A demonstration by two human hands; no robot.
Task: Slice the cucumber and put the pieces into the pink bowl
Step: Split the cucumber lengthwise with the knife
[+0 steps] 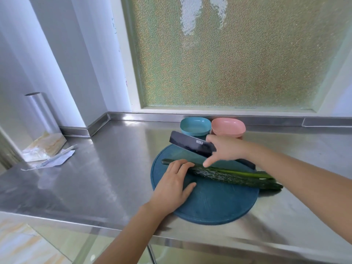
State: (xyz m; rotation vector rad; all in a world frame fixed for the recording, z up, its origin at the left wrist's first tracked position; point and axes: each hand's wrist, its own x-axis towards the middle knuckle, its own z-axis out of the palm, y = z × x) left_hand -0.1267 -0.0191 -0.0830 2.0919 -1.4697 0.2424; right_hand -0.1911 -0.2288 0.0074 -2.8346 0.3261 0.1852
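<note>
A long dark green cucumber (234,178) lies across a round blue cutting board (213,206), its right end past the board's rim. My left hand (174,182) rests on the cucumber's left part with straight fingers. A black cleaver (188,143) lies at the board's far side, its handle (247,163) pointing right. My right hand (225,149) hovers over where blade meets handle, fingers spread, gripping nothing. The pink bowl (227,128) stands empty just behind my right hand.
A blue bowl (195,126) stands left of the pink one. A roll of clear film (41,111) and paper packets (45,149) sit at the far left of the steel counter (106,168). A frosted window (228,54) backs the counter, whose front edge runs below the board.
</note>
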